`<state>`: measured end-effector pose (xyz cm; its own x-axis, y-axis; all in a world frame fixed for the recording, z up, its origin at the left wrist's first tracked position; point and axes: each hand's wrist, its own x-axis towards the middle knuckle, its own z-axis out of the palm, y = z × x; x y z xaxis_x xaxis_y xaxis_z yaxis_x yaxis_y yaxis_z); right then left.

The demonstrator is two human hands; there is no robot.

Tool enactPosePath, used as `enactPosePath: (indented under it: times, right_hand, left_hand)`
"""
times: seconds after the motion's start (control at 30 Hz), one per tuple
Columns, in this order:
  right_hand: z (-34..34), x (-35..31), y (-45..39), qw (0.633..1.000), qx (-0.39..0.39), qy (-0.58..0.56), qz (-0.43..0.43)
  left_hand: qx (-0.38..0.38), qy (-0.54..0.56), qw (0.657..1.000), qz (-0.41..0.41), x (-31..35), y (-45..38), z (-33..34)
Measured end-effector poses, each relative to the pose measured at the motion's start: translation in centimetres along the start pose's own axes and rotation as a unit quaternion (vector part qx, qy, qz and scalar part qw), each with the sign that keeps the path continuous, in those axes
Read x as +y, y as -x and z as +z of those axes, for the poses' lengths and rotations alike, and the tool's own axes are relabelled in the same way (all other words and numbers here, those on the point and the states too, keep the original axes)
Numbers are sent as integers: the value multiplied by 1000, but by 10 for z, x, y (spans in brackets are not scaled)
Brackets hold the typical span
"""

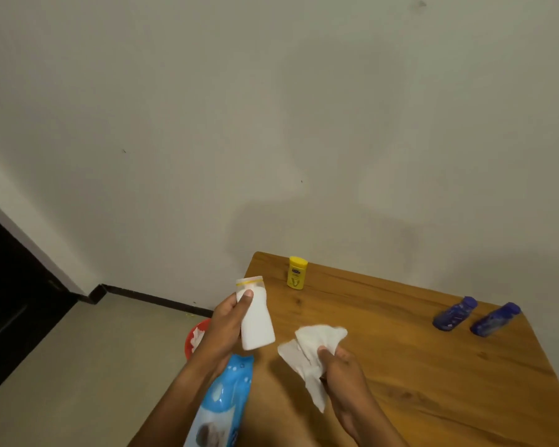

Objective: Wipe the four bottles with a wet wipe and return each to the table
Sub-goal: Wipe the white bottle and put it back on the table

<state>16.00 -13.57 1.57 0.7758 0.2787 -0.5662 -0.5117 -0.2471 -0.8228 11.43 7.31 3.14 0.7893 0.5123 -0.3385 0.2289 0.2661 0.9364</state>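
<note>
Fingers of the left hand (228,321) wrap the white bottle (256,317); the right hand (342,366), at four o'clock, pinches the wet wipe (313,346). Damp plastic might slip from that grip.

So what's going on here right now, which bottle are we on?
The left hand holds the white bottle above the near-left part of the wooden table, while the right hand grips a crumpled wet wipe beside it, not touching it. The yellow bottle stands at the back, and two blue bottles stand at the right. The wipe pack lies by the left forearm.
</note>
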Motion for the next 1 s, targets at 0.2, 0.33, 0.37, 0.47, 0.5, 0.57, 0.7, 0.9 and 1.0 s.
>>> enactPosePath:
  times: [0.2,0.33,0.37,0.47,0.5,0.57,0.7,0.9,1.0]
  right_hand:
    - [66,-25,-15,999,18,-20,-22]
    - [80,-29,-45,999,42,-22,2]
    - [82,-27,-56,999,45,-22,9]
    - [88,-24,-93,991,103,68,-46]
    - [93,-24,-106,981,133,103,-102]
    - [110,-21,-130,944,140,179,-238]
    - [152,3,-189,856,28,449,-255]
    - [196,38,-243,838,9,519,-170]
    - [214,58,-261,817,10,559,-142]
  left_hand:
    - [-38,-22,999,-15,-1,-38,-55]
    - [-59,-50,997,5,12,-68,-69]
    - [-58,-52,997,7,13,-74,-71]
    - [-41,-58,997,11,12,-90,-73]
    - [-37,-73,996,18,13,-98,-73]
    - [-36,-100,994,31,14,-116,-76]
    - [-38,-130,990,39,10,-161,-91]
    - [-53,-119,991,0,-6,-220,-123]
    - [-76,-103,992,-21,-11,-247,-134]
